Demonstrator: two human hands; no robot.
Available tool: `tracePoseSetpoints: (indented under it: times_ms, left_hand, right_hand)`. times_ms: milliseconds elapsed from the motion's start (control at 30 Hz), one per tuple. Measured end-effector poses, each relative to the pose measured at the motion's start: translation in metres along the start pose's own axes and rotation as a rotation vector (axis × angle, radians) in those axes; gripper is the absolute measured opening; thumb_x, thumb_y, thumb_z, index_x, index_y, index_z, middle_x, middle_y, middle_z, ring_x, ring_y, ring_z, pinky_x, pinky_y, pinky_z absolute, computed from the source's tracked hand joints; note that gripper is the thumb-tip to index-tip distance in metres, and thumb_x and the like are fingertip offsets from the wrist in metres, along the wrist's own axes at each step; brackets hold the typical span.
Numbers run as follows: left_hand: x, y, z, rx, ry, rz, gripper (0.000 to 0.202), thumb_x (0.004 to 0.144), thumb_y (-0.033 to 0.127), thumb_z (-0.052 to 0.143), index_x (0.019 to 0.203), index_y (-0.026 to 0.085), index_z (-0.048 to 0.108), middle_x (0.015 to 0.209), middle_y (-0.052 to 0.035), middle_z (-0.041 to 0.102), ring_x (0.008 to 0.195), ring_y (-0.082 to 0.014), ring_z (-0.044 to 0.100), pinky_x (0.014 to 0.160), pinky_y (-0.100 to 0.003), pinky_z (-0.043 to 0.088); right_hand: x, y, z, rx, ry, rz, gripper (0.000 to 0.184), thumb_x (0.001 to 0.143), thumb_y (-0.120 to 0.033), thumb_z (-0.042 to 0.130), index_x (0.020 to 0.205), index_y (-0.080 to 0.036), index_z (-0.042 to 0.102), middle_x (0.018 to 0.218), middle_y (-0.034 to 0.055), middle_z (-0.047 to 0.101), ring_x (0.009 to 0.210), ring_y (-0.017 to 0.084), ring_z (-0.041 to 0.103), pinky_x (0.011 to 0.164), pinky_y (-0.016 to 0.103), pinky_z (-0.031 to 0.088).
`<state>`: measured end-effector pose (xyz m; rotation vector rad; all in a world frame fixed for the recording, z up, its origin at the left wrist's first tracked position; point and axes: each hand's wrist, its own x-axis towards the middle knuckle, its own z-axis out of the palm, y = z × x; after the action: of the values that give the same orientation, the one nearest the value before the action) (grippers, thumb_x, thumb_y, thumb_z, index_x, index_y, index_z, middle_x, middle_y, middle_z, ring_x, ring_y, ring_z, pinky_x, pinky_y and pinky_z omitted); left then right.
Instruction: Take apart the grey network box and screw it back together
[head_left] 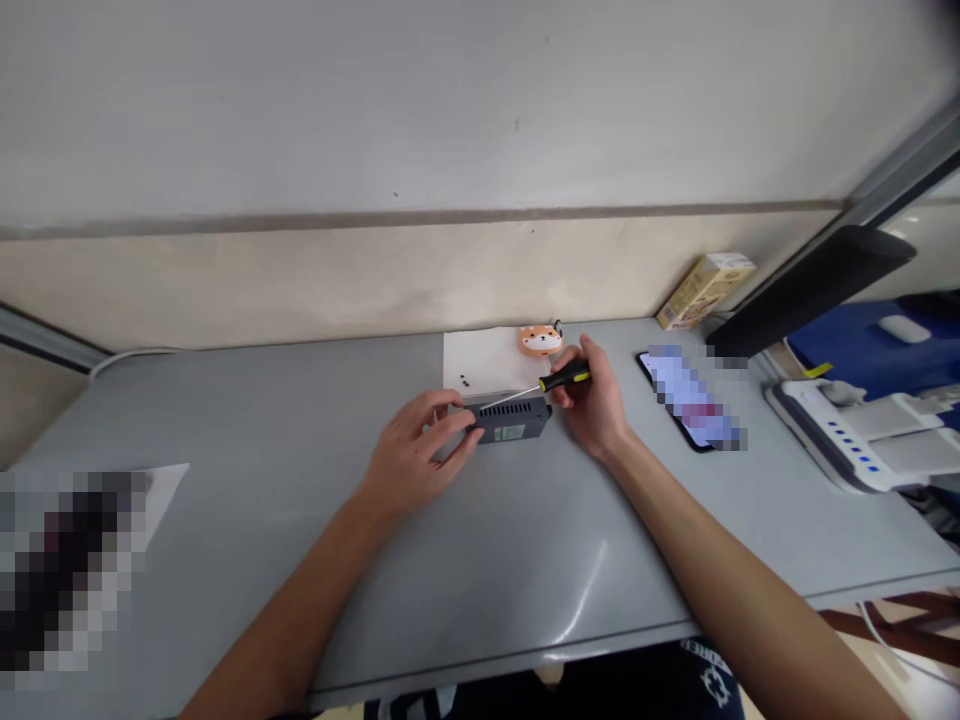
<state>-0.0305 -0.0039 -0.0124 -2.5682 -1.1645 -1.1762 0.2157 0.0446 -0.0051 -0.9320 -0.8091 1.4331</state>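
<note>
A dark grey vented metal box (pixel 531 424) with a pale label rests on the grey table near its back. My left hand (pixel 421 440) grips the left end of this box, thumb and fingers closed about it. In my right hand (pixel 592 405) is a black and yellow screwdriver (pixel 566 375), its shaft slanting down left across the vent slots. The tip lies near the box's left end by my left fingertips; whether it touches a screw cannot be made out. Behind the box, several tiny dark screws (pixel 464 381) lie on a white sheet of paper (pixel 480 355).
An orange animal-faced case (pixel 541 341) sits on the paper's right side. To the right are a phone (pixel 686 400), a small carton (pixel 703 290) and a white power strip (pixel 832 435) with plugs. A wall runs along the back of the table (pixel 300 420); blurred items lie left.
</note>
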Motion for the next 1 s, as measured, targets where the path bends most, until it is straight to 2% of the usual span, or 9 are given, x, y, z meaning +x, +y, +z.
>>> tracePoseSetpoints:
  times_ms: [167,400,600,700,833,1000]
  left_hand:
    - [-0.001,-0.002,-0.001,0.084,-0.016,0.052,0.018,0.091,0.016,0.070,0.104,0.024,0.061,0.108,-0.0059,0.068,0.084,-0.0168,0.066,0.079,-0.031,0.055]
    - [-0.001,-0.002,-0.002,0.069,-0.041,0.032,0.015,0.092,0.016,0.067,0.103,0.025,0.064,0.108,-0.0061,0.068,0.081,-0.0162,0.065,0.078,-0.032,0.055]
    - [-0.001,-0.003,-0.003,0.024,-0.081,0.040,0.017,0.093,0.013,0.065,0.107,0.024,0.063,0.122,-0.0079,0.070,0.089,-0.0177,0.068,0.084,-0.034,0.056]
    - [-0.001,-0.003,-0.005,0.009,-0.107,0.053,0.019,0.094,0.010,0.062,0.109,0.023,0.062,0.119,-0.0076,0.072,0.088,-0.0175,0.069,0.085,-0.034,0.056]
    - [-0.001,-0.003,-0.005,0.009,-0.098,0.044,0.017,0.096,0.010,0.061,0.106,0.023,0.064,0.116,-0.0067,0.073,0.084,-0.0167,0.069,0.081,-0.034,0.056]
    - [-0.002,-0.004,-0.004,-0.057,-0.065,0.005,0.017,0.097,0.011,0.058,0.107,0.023,0.064,0.116,-0.0073,0.073,0.098,-0.0192,0.071,0.088,-0.035,0.057]
  right_hand:
    - [0.002,0.006,-0.002,-0.208,0.106,-0.095,0.049,0.096,-0.063,0.053,0.077,-0.021,0.068,0.054,-0.0011,0.053,0.054,0.013,0.048,0.053,0.026,0.033]
    - [-0.002,0.014,0.003,-0.390,-0.036,-0.108,0.049,0.089,-0.072,0.058,0.087,-0.024,0.071,0.069,-0.0008,0.063,0.061,0.014,0.052,0.058,0.026,0.038]
    - [-0.002,0.014,0.002,-0.445,-0.090,-0.104,0.049,0.094,-0.069,0.054,0.092,-0.023,0.072,0.076,0.0004,0.067,0.067,0.013,0.058,0.063,0.025,0.042]
    - [-0.002,0.013,0.002,-0.442,-0.091,-0.092,0.050,0.094,-0.069,0.054,0.093,-0.023,0.072,0.075,0.0000,0.067,0.064,0.013,0.057,0.062,0.024,0.041]
    - [0.001,0.012,0.000,-0.374,-0.038,-0.064,0.053,0.091,-0.073,0.054,0.091,-0.022,0.071,0.065,-0.0012,0.064,0.054,0.011,0.047,0.055,0.025,0.035]
    - [0.008,0.004,-0.007,-0.139,0.074,-0.058,0.051,0.091,-0.069,0.055,0.078,-0.022,0.069,0.053,-0.0013,0.054,0.050,0.012,0.046,0.049,0.026,0.032]
